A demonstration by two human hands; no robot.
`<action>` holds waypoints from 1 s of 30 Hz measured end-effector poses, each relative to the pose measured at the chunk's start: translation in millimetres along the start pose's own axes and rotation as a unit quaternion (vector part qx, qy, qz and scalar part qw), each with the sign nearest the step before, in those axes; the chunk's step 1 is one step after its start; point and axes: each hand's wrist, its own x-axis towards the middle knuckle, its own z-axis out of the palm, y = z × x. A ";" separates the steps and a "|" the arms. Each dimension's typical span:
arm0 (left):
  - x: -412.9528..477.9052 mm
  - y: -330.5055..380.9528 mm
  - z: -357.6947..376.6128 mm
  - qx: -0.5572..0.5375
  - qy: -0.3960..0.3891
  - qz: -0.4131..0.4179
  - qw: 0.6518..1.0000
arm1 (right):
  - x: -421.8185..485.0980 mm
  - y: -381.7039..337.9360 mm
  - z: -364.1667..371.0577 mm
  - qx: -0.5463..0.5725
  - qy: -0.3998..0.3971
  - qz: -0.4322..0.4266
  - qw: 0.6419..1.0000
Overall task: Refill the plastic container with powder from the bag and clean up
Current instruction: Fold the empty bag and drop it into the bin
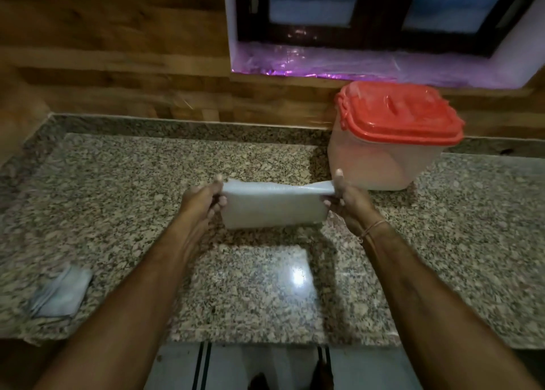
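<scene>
Left hand [206, 201] and right hand [345, 201] each pinch a top corner of the powder bag [271, 210] stretched between them over the bench [118, 183]; risk: a tear or slip dumps powder, since the container [380, 165] just beyond the right hand is still lidded [398, 115].

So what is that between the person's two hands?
A white plastic bag of powder, stretched between the left hand and the right hand, each gripping an upper corner. The head view shows it.
</scene>
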 end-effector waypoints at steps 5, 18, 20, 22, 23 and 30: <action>-17.3 -3.3 -13.7 0.057 0.025 0.032 0.998 | -3.3 2.9 1.1 -0.042 -0.048 -0.003 0.998; -55.1 -131.2 -51.0 0.596 0.034 0.184 0.781 | -24.3 118.3 -62.7 -0.516 -0.085 0.042 0.852; -49.0 -136.7 -38.3 0.655 -0.037 0.268 0.706 | -23.2 114.2 -61.4 -0.577 -0.078 0.037 0.812; -36.9 -149.0 -34.6 0.686 -0.093 0.235 0.682 | -21.0 111.8 -61.0 -0.625 -0.064 0.030 0.777; -33.3 -156.6 -35.1 0.692 -0.108 0.205 0.684 | -20.9 112.4 -61.6 -0.640 -0.059 0.028 0.766; -33.2 -161.8 -21.2 0.726 -0.099 0.158 0.662 | -43.5 138.3 -52.1 -0.414 0.136 -0.023 0.900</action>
